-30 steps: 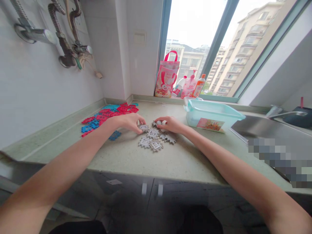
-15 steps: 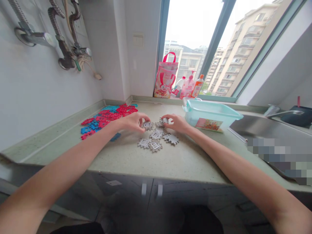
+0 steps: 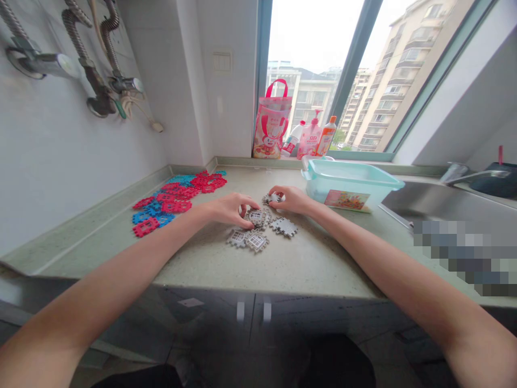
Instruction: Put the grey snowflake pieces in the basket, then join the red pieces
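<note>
My left hand [image 3: 234,209] is closed on the edge of a grey toothed interlocking tile [image 3: 257,216] with a window-like lattice, over other grey tiles. A little further back, my right hand [image 3: 291,199] pinches another grey interlocking tile [image 3: 272,199], its fingers partly covering it. In front of the hands, two grey lattice tiles, one of them this round-patterned tile [image 3: 257,242], lie overlapping on the counter. A solid grey tile [image 3: 284,227] rests flat below my right hand.
Red interlocking tiles [image 3: 176,206] and blue ones [image 3: 142,216] are heaped at the left of the counter [image 3: 226,269]. A pale turquoise bin [image 3: 351,180] stands at right, beside the metal sink [image 3: 420,199]. Bottles [image 3: 310,139] and a pink bag [image 3: 271,129] line the windowsill.
My left hand has moved right and slightly nearer with its grey tile, now over the middle of the grey pile. The right hand stays near its place. The view has shifted slightly.
</note>
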`<state>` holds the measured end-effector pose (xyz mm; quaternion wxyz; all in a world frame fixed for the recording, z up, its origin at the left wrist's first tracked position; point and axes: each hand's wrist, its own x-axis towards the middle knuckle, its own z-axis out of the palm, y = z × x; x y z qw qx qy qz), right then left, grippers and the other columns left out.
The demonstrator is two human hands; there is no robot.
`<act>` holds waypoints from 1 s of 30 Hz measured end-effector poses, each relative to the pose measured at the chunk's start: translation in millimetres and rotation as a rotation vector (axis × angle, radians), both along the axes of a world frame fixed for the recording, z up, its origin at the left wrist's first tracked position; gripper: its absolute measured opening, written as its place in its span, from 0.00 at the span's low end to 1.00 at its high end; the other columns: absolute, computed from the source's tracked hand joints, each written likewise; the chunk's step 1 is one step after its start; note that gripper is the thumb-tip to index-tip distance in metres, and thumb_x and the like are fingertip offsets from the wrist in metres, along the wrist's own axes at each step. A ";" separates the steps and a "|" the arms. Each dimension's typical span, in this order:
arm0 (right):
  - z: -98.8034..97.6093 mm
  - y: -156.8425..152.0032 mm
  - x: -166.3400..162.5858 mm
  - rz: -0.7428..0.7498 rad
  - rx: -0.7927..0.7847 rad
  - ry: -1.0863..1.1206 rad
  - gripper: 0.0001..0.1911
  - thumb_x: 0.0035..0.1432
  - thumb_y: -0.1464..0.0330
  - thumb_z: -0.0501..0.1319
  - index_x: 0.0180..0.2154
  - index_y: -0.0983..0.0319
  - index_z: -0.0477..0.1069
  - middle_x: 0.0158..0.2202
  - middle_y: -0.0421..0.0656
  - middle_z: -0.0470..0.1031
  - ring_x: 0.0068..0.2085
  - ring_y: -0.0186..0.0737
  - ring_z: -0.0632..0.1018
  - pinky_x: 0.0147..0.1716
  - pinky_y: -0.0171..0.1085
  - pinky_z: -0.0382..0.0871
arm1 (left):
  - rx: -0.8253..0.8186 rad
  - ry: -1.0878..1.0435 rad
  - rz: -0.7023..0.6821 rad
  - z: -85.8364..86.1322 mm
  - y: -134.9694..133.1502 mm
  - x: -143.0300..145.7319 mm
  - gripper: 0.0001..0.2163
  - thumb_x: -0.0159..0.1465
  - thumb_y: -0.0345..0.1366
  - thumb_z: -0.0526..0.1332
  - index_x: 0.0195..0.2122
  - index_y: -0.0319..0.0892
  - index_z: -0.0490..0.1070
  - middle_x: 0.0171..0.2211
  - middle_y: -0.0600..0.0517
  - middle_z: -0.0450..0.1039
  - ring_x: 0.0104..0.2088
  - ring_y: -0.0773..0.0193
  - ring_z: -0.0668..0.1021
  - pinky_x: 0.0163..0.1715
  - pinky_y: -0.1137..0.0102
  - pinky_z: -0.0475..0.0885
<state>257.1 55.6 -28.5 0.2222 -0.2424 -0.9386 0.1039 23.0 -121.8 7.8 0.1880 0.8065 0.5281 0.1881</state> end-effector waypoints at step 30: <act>-1.0 3.2 6.9 0.071 -0.061 0.035 0.18 0.60 0.62 0.69 0.52 0.55 0.83 0.44 0.43 0.85 0.40 0.44 0.82 0.43 0.42 0.75 | 0.250 -0.013 0.183 0.9 7.5 -24.9 0.26 0.52 0.46 0.73 0.52 0.41 0.83 0.36 0.49 0.81 0.36 0.61 0.78 0.38 0.67 0.70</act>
